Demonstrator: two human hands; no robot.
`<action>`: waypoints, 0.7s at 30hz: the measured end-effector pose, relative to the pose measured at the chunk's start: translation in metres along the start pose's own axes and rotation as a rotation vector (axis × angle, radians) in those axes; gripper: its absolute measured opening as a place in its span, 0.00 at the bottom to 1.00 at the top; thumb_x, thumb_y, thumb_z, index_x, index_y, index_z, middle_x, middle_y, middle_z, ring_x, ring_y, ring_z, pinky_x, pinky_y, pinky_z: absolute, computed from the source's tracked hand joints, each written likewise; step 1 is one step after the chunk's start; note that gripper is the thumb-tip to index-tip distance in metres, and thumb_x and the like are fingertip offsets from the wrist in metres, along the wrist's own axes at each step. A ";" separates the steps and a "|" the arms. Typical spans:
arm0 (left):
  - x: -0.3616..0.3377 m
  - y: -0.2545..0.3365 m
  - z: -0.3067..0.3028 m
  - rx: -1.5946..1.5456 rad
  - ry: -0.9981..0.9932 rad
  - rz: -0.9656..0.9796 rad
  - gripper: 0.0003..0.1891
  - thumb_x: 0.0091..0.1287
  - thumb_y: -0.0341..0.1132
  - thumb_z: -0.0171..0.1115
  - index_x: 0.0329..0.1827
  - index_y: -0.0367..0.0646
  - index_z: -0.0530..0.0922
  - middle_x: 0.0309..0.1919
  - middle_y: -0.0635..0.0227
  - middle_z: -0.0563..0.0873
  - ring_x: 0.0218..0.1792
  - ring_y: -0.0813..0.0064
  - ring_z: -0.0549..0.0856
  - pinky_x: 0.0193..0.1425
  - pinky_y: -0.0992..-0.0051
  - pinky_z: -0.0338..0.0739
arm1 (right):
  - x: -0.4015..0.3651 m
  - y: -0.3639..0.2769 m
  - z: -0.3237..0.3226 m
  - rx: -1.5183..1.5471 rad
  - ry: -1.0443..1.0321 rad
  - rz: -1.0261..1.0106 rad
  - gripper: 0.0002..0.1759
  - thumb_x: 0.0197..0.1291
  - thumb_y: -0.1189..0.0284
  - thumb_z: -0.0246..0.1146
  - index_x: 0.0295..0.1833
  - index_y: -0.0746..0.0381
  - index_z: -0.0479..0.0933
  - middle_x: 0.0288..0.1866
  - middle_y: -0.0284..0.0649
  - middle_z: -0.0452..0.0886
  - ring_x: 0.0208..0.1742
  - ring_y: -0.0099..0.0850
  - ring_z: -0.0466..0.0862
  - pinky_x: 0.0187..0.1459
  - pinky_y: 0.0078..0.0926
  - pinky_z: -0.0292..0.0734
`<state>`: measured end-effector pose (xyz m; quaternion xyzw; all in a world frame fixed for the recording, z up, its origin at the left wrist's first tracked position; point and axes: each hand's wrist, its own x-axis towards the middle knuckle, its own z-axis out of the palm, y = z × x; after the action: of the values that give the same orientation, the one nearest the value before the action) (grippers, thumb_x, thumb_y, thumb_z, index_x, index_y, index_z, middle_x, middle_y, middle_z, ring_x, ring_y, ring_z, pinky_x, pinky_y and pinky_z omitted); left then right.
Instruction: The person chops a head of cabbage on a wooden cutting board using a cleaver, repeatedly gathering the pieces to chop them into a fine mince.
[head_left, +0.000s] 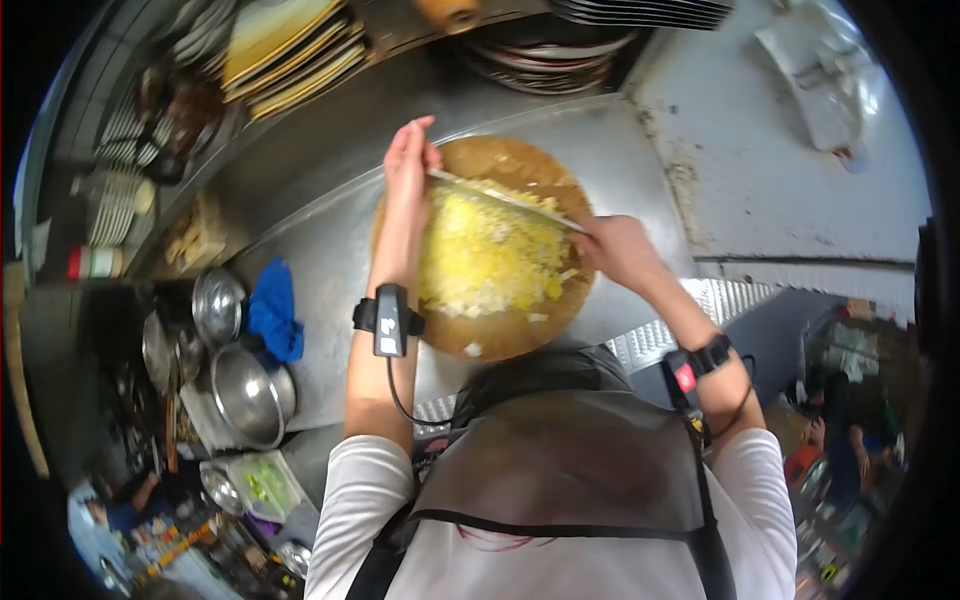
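Observation:
A kitchen knife (510, 202) shows nearly edge-on as a narrow strip across a round wooden chopping board (500, 340). My right hand (618, 250) is wrapped round its handle at the right side of the board. At the far end of the blade is my left hand (408, 155), fingers stretched out and the edge of the hand right at the blade tip. Beneath and in front of the blade spreads a heap of finely chopped yellow and whitish food (490, 255). A few loose bits lie near the board's lower edge.
The board rests on a metal counter (335, 235). To the left are a blue cloth (276, 310), metal bowls (250, 395) and a tub of chopped greens (265, 485). Stacked plates (550, 65) stand on a shelf behind. A plastic bag (825, 80) lies at upper right. Other people appear at both lower edges.

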<state>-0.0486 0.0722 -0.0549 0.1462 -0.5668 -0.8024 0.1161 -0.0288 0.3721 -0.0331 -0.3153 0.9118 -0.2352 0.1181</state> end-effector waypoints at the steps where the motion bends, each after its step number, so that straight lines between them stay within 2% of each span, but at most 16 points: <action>1: -0.011 0.015 -0.005 0.021 0.003 0.026 0.16 0.75 0.46 0.54 0.52 0.44 0.79 0.29 0.76 0.81 0.26 0.88 0.74 0.32 0.84 0.68 | -0.007 -0.007 -0.011 0.012 0.011 -0.010 0.07 0.61 0.69 0.61 0.41 0.60 0.75 0.25 0.49 0.80 0.30 0.51 0.81 0.32 0.46 0.75; 3: -0.034 0.040 -0.020 0.010 0.077 0.120 0.15 0.75 0.44 0.53 0.53 0.43 0.78 0.35 0.72 0.83 0.37 0.85 0.80 0.41 0.82 0.73 | -0.014 -0.018 -0.021 0.065 0.103 -0.068 0.07 0.62 0.69 0.61 0.38 0.61 0.73 0.23 0.50 0.78 0.28 0.53 0.79 0.29 0.45 0.72; 4: -0.042 0.039 -0.040 0.030 0.107 0.123 0.15 0.75 0.44 0.53 0.53 0.43 0.78 0.35 0.72 0.83 0.37 0.85 0.80 0.41 0.82 0.73 | -0.015 -0.027 -0.027 0.087 0.088 -0.092 0.07 0.62 0.69 0.61 0.38 0.61 0.73 0.23 0.50 0.78 0.28 0.53 0.79 0.29 0.45 0.72; 6: -0.064 0.015 -0.088 0.441 0.349 0.224 0.18 0.77 0.46 0.49 0.56 0.42 0.76 0.46 0.67 0.83 0.52 0.77 0.81 0.58 0.74 0.72 | -0.024 -0.041 -0.032 0.149 -0.016 -0.016 0.08 0.63 0.69 0.61 0.36 0.61 0.71 0.22 0.51 0.76 0.29 0.54 0.78 0.28 0.46 0.70; 10: -0.128 -0.030 -0.135 0.531 0.448 0.257 0.17 0.77 0.44 0.48 0.56 0.41 0.76 0.53 0.64 0.82 0.58 0.73 0.78 0.63 0.70 0.70 | -0.048 -0.051 -0.011 0.233 -0.224 -0.065 0.09 0.63 0.69 0.61 0.36 0.62 0.71 0.22 0.51 0.76 0.29 0.55 0.77 0.28 0.46 0.70; 12: -0.160 -0.037 -0.141 0.578 0.550 0.199 0.15 0.78 0.39 0.46 0.56 0.38 0.75 0.55 0.60 0.80 0.60 0.68 0.77 0.66 0.69 0.67 | -0.058 -0.051 -0.001 0.207 -0.315 -0.125 0.09 0.63 0.69 0.61 0.37 0.62 0.72 0.22 0.51 0.76 0.29 0.54 0.78 0.29 0.46 0.70; 15: -0.185 -0.044 -0.147 0.603 0.637 0.182 0.17 0.78 0.41 0.45 0.57 0.39 0.76 0.57 0.62 0.80 0.62 0.70 0.75 0.67 0.68 0.65 | -0.067 -0.054 0.014 0.177 -0.417 -0.210 0.08 0.63 0.67 0.61 0.38 0.61 0.74 0.23 0.50 0.78 0.29 0.53 0.79 0.31 0.47 0.73; 19: -0.192 -0.052 -0.136 0.662 0.612 0.198 0.15 0.76 0.35 0.45 0.58 0.38 0.74 0.61 0.55 0.77 0.66 0.63 0.73 0.71 0.67 0.61 | -0.066 -0.054 0.022 0.045 -0.500 -0.227 0.08 0.63 0.66 0.61 0.39 0.60 0.75 0.23 0.50 0.78 0.30 0.53 0.79 0.31 0.48 0.73; 21: -0.187 -0.055 -0.121 0.866 0.501 0.286 0.15 0.74 0.33 0.46 0.58 0.38 0.74 0.66 0.51 0.73 0.70 0.56 0.68 0.73 0.64 0.58 | -0.058 -0.044 0.021 0.024 -0.447 -0.238 0.08 0.64 0.66 0.60 0.39 0.60 0.75 0.23 0.49 0.78 0.29 0.53 0.79 0.30 0.48 0.72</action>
<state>0.1690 0.0499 -0.1257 0.2896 -0.8159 -0.4111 0.2855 0.0462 0.3704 -0.0251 -0.4633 0.8166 -0.1826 0.2918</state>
